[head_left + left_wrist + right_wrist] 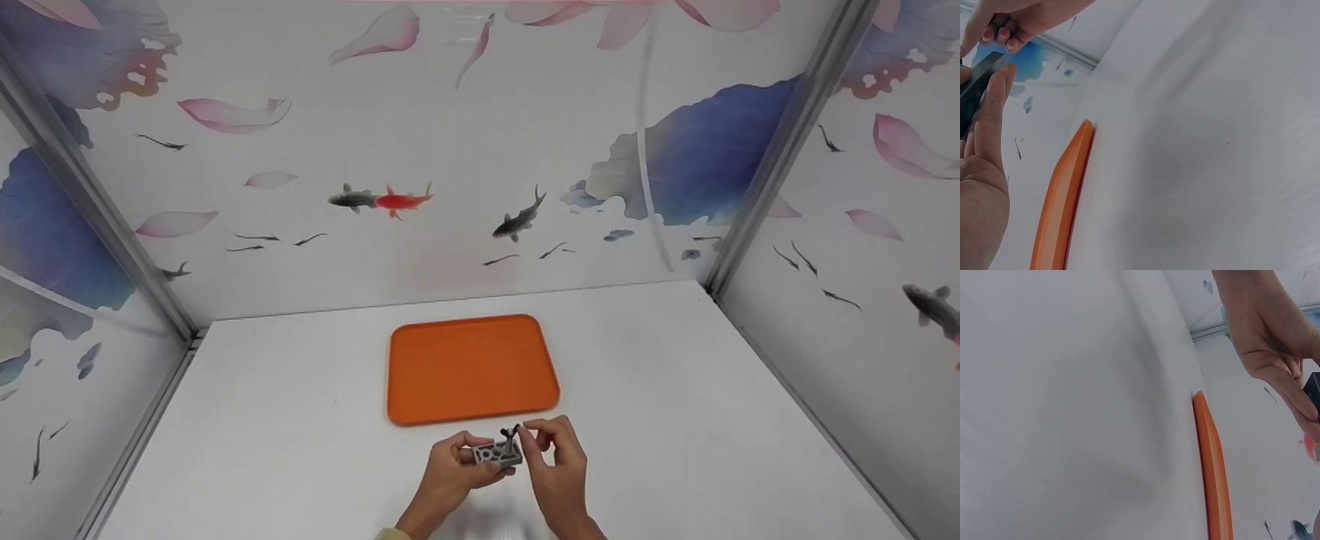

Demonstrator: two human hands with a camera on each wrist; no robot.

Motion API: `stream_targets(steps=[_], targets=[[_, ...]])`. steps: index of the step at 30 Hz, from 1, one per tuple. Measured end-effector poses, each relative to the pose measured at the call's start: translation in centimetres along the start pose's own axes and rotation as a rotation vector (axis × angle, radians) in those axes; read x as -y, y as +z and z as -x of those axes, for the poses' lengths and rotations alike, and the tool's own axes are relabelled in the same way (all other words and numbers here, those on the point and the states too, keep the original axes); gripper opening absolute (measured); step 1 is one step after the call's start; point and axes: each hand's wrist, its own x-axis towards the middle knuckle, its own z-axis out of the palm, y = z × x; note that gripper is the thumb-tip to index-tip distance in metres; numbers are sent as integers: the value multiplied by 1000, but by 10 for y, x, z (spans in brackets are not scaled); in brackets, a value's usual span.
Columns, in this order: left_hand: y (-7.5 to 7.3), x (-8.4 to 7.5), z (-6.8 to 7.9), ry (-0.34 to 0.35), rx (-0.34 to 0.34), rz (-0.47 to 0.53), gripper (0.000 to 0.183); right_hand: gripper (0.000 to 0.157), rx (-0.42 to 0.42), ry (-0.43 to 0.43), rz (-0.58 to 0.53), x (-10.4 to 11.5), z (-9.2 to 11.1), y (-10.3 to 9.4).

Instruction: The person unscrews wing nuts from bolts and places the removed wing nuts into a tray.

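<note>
In the head view my left hand (450,471) grips a small grey block (491,454) with round holes in its face, thumb in front and fingers behind. A short grey post with a dark forked top (510,433) stands up at the block's right end. My right hand (559,457) pinches at that dark top with thumb and forefinger; its other fingers are curled. The left wrist view shows the block (979,84) as a dark bar in my left hand (985,169), with my right hand (1033,19) above. In the right wrist view my left hand (1272,343) holds the block (1313,389) at the frame's edge.
An orange tray (472,371) lies on the white table (300,420) just beyond both hands. Printed panels (450,150) with fish and petals stand at the back and both sides, joined by grey metal posts (787,150).
</note>
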Motion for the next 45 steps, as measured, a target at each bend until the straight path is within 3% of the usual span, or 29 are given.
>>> stream_targets(steps=[7, 15, 25, 31, 45], targets=[[0, 0, 0, 6, 6, 5, 39, 28, 8, -16, 29, 0, 0, 1], [-1, -1, 0, 1, -1, -11, 41, 31, 63, 39, 15, 3, 2, 1], [1, -2, -1, 13, -8, -26, 37, 36, 90, 9, 20, 1, 2, 4], [2, -2, -1, 16, 17, 27, 38, 31, 76, 1, 2, 3, 1, 2], [1, -1, 1, 5, -7, 13, 37, 27, 10, 21, -46, 3, -2, 0]])
